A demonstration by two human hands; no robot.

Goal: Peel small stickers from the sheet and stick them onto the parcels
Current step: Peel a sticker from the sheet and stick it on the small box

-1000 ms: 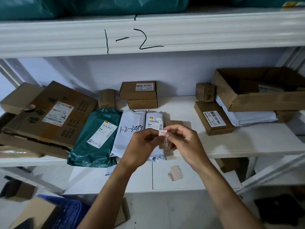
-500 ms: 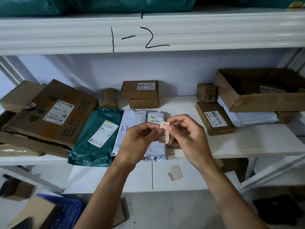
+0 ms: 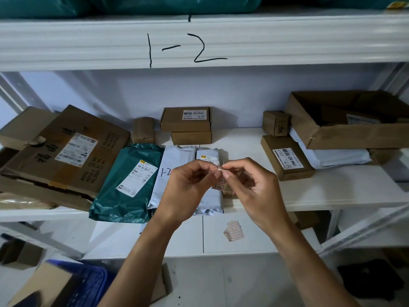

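Note:
My left hand point(image 3: 188, 187) and my right hand point(image 3: 250, 189) meet over the front of the middle shelf. Between their fingertips is a small strip of red-bordered stickers point(image 3: 219, 180); my left hand pinches the strip and my right thumb and forefinger pinch the top sticker point(image 3: 220, 167). Under my hands lie a white mailer point(image 3: 174, 158) with handwriting, a second white mailer point(image 3: 208, 156) with a label, and a teal mailer point(image 3: 128, 180). A small brown box point(image 3: 230, 196) is mostly hidden behind my right hand.
Brown cartons point(image 3: 186, 119) stand at the back, a large flat carton point(image 3: 66, 151) at the left, a labelled box point(image 3: 285, 158) and an open carton point(image 3: 345, 120) at the right. A used sticker sheet point(image 3: 232, 230) lies on the lower shelf. A blue crate point(image 3: 88, 282) sits below.
The view has shifted slightly. My hands stayed together over the white mailers, and my right fingers have moved up to the top sticker of the strip.

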